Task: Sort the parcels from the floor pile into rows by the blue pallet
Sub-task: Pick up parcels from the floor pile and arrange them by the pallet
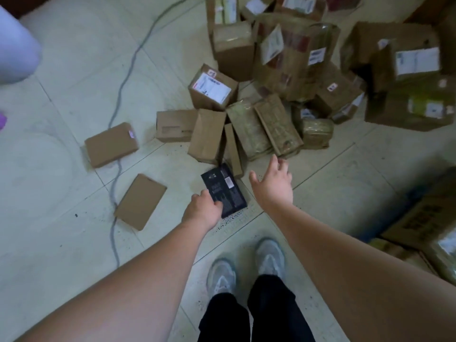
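Observation:
My left hand [203,209] grips the near corner of a flat black box [225,191] above the tiled floor. My right hand [272,186] is open, fingers spread, just right of that box and reaching toward the pile of brown cardboard parcels [276,77]. At the pile's near edge stand slim brown parcels [208,135] and greenish wrapped packets [278,125]. Two plain brown boxes lie apart on the left, one [111,144] farther away and one [140,201] closer. A bit of blue, maybe the pallet [385,220], shows at the right under cartons.
A grey cable [114,193] snakes across the floor and passes under the two left boxes. My feet in light shoes [246,265] stand below the hands. Printed cartons [419,218] are stacked at the right edge. A person's pale sleeve [14,45] is at the top left.

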